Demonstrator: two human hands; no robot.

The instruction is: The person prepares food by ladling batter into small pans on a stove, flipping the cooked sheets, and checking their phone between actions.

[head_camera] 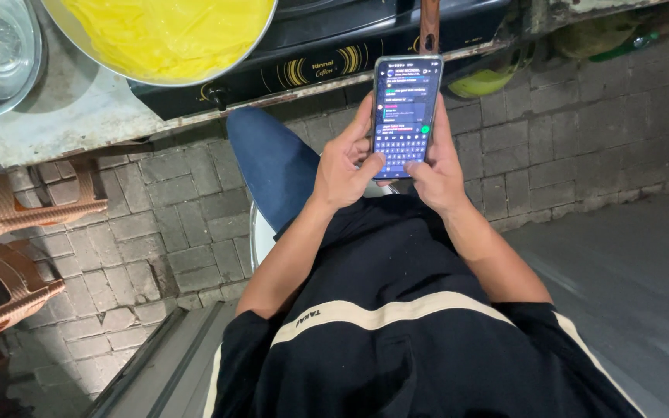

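— How are the hands set on the slim dark rectangular smartphone with the lit screen (pixel 406 116)?

— Both cradle it in the air above the lap, out from the worn front edge of the grey counter (pixel 79 128). The left hand (pixel 342 172) wraps its left side, the right hand (pixel 437 172) its right; fingers curl behind, and both thumbs bend over the keyboard at the screen's lower end.

— How to type well like this?

— I'd judge: keep the back fingers snug so it doesn't tip, and tap with the thumb tips only.

— Which way does it point?

— Its long axis runs away from the body, top end towards the black gas stove (pixel 327 54) and the pan of yellow batter (pixel 168 35), leaning slightly right.
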